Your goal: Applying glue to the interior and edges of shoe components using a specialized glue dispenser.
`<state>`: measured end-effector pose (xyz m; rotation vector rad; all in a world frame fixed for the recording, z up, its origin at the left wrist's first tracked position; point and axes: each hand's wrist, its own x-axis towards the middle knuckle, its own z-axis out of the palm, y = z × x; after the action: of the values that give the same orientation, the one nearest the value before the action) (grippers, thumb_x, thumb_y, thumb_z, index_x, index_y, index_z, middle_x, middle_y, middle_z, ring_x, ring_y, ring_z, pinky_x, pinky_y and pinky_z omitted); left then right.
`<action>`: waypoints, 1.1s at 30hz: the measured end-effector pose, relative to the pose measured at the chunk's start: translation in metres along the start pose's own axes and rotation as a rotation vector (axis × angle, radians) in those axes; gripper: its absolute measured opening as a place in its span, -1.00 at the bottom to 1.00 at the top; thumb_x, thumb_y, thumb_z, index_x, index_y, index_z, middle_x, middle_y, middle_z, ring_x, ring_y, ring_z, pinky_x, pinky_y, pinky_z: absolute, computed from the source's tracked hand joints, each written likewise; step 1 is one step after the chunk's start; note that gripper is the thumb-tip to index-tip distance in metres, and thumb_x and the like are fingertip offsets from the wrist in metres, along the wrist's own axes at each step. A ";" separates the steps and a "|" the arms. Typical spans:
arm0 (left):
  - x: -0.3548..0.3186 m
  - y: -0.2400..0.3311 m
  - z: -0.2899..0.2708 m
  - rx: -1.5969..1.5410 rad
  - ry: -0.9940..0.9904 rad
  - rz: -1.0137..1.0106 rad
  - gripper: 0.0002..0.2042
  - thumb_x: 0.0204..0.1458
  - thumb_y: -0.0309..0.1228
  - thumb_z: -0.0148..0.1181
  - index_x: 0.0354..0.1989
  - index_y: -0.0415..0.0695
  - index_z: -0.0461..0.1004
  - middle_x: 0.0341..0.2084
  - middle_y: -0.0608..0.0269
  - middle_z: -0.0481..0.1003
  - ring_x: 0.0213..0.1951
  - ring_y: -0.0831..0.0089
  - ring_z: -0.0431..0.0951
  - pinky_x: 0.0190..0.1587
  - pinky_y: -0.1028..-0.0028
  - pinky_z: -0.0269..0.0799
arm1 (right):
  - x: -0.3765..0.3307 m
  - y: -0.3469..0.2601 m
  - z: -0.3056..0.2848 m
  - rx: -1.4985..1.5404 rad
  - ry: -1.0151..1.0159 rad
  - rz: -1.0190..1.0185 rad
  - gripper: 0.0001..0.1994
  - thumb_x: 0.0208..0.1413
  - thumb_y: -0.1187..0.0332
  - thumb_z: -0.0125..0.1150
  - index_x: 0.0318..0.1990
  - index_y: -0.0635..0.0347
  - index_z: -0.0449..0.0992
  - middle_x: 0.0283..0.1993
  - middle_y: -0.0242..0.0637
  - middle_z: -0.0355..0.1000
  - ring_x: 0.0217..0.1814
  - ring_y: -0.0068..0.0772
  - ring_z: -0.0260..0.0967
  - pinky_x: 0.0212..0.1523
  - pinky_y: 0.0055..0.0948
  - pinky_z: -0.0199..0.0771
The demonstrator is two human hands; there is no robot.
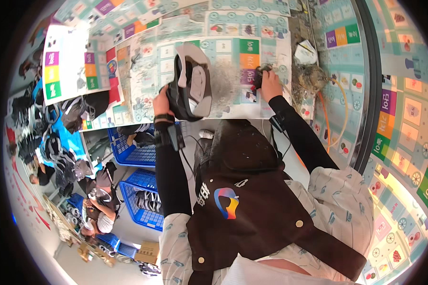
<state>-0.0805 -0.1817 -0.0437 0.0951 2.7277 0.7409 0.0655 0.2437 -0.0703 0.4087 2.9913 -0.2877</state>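
Note:
My left hand (161,103) grips the edge of a black and grey cap (179,88), tilted up over the paper-covered table with its pale inside partly showing. The thumb and fingers are closed on its dark left side. To the right, my right hand (271,85) is closed around a small dark object (258,77) resting at the tabletop; its kind is hidden by the fingers. Between the two hands, grey lint (225,83) is spread over the printed sheets. Dark sleeves cover both forearms, and a small device is strapped at each wrist.
Blue baskets (140,216) with goods stand on the floor below left. Black caps (92,104) lie at the table's left end. A dusty lump (312,78), a yellow tube (343,107) and an orange cord (326,118) are at the right. Another person (100,213) sits at far left.

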 end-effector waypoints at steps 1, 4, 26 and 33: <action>0.018 0.005 0.009 -0.098 -0.024 -0.016 -0.59 0.31 -0.35 -0.18 0.26 0.12 0.47 -0.18 -0.15 0.63 -0.19 -0.03 0.66 -0.16 0.17 0.56 | 0.001 0.006 0.004 0.048 0.048 -0.059 -0.57 0.04 0.49 0.23 0.08 0.29 0.29 0.06 0.03 0.24 0.16 0.13 0.26 0.01 -0.14 0.55; 0.077 0.001 0.040 0.013 -0.147 -0.079 -0.56 0.26 -0.40 -0.09 0.31 0.15 0.40 -0.08 -0.07 0.61 -0.14 -0.08 0.64 -0.11 0.11 0.56 | -0.004 0.013 0.012 0.051 0.126 -0.093 -0.63 0.08 0.52 0.15 0.07 0.32 0.29 0.04 0.05 0.25 0.15 0.14 0.26 0.05 -0.17 0.53; 0.116 0.001 0.051 0.162 0.062 -0.375 -0.44 0.06 0.05 0.17 -0.25 -0.33 0.67 -0.22 -0.22 0.63 -0.08 -0.10 0.62 0.04 0.09 0.46 | 0.007 -0.084 -0.088 1.493 -0.570 0.327 -0.47 -0.05 0.45 0.26 0.17 0.28 0.45 -0.25 -0.37 0.52 -0.39 -0.55 0.45 -0.55 -0.47 0.55; 0.110 0.029 0.040 0.104 0.044 -0.436 -0.43 0.07 0.06 0.14 -0.24 -0.34 0.67 -0.22 -0.24 0.62 -0.12 -0.14 0.62 0.01 0.06 0.47 | 0.027 -0.109 -0.071 0.831 -0.257 -0.132 -0.62 -0.05 0.33 0.15 -0.03 0.16 0.58 -0.28 0.15 0.52 -0.16 0.28 0.47 -0.12 0.03 0.47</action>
<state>-0.1725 -0.1216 -0.0920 -0.4818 2.6833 0.4793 0.0034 0.1621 0.0138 0.2022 2.5100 -1.4746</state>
